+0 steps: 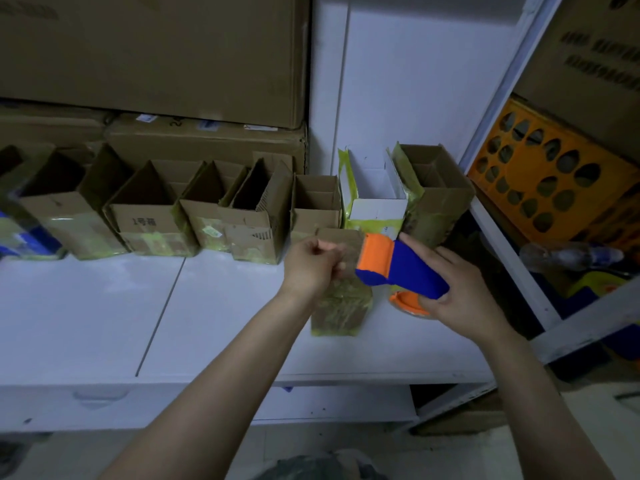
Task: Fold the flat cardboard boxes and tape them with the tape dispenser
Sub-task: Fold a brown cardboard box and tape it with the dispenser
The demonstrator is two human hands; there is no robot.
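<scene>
A small cardboard box [341, 306] wrapped in yellowish tape stands on the white table [104, 306] in front of me. My left hand [311, 263] grips its upper left edge with curled fingers. My right hand [460, 289] holds a blue and orange tape dispenser [398, 263], whose orange head lies against the top of the box. Part of the tape roll [405, 303] shows orange below the dispenser. The box's upper part is hidden behind my hands and the dispenser.
A row of several open, taped cardboard boxes [149, 216] lines the back of the table, with a white box [377, 199] among them. Large cartons [156, 57] are stacked behind. A white shelf frame [512, 254] with an orange crate [554, 181] stands at right.
</scene>
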